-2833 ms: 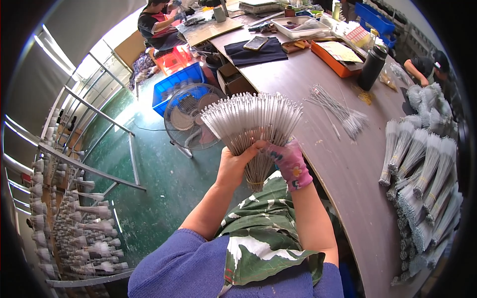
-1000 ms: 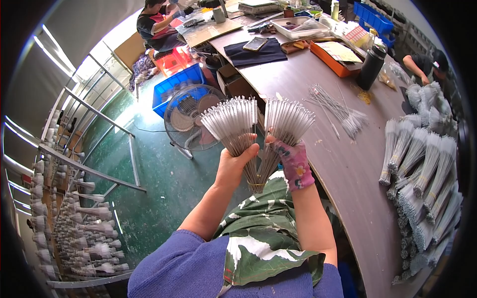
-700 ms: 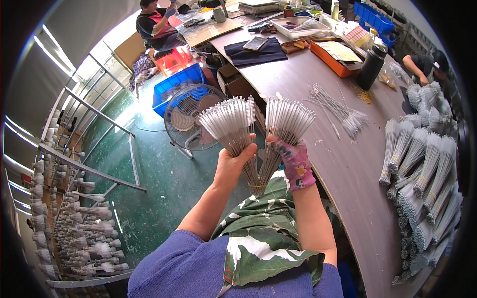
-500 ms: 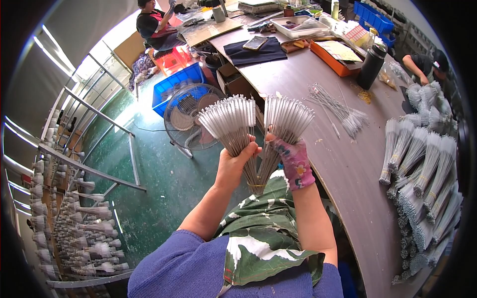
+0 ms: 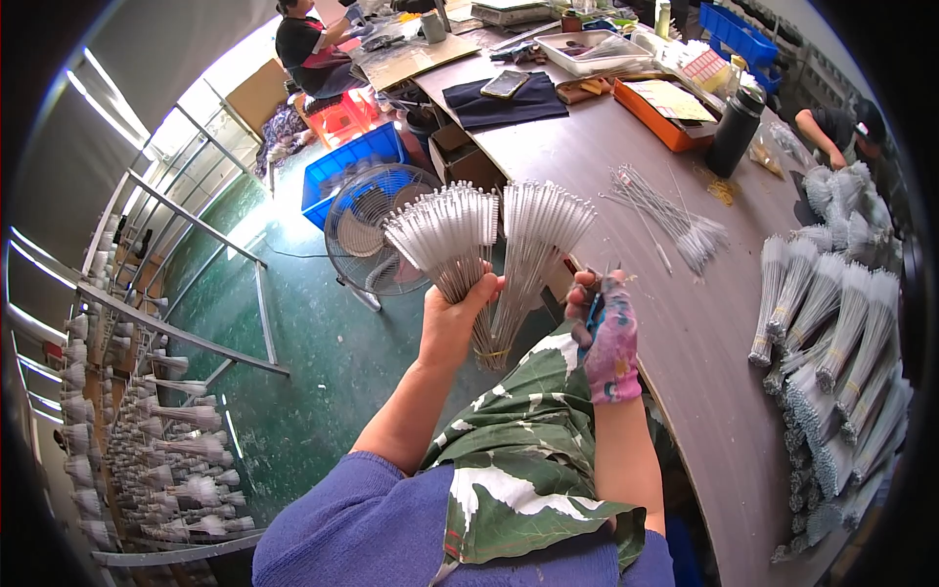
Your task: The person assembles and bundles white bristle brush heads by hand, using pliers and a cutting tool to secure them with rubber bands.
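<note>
My left hand point(image 5: 457, 311) is closed round a bundle of wire tube brushes point(image 5: 445, 230) with white bristle heads. The heads fan upward in two halves, and a yellow band point(image 5: 492, 353) ties the wire stems together at the bottom. The right half point(image 5: 544, 230) leans away from the left hand, and nothing else props it. My right hand point(image 5: 608, 338), in a pink flowered fingerless glove, is off the bundle, just to its right. Its fingers are curled round a small blue-handled tool point(image 5: 593, 309) with thin tips pointing up; the fingers hide most of it.
On the table to the right lie loose brushes point(image 5: 675, 220), a black bottle point(image 5: 736, 131), an orange tray point(image 5: 665, 115) and a large stack of brush bundles point(image 5: 831, 323). A floor fan point(image 5: 377, 230) and a blue crate point(image 5: 357, 166) stand ahead left. Two other people sit further off.
My right hand has let go of the right half of the brushes and moved right and down, the blue-handled tool now showing. The bundle has shifted slightly left and up in my left hand.
</note>
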`<state>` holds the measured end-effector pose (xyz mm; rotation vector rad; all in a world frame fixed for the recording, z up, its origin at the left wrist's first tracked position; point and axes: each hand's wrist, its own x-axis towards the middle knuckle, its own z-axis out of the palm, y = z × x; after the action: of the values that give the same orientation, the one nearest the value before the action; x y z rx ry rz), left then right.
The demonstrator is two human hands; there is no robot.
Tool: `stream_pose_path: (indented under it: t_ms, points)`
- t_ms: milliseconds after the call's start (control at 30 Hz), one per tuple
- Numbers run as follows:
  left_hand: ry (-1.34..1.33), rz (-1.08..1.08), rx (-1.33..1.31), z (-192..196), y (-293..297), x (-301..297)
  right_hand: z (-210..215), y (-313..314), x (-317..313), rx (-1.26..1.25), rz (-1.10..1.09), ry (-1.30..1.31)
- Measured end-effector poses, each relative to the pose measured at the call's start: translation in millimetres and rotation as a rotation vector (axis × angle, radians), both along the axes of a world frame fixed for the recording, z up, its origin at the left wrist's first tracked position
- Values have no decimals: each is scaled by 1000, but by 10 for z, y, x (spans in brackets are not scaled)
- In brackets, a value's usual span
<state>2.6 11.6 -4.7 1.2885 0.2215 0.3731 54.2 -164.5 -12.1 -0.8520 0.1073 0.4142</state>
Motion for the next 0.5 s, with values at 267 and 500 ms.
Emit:
stream_pose_path:
  t_ms: [267, 500]
  points:
    - [-18, 7, 67, -11, -44, 13, 457, 277, -179, -100, 414, 16]
    - [-63, 34, 107, 34, -43, -32, 473, 382, -62, -110, 402, 60]
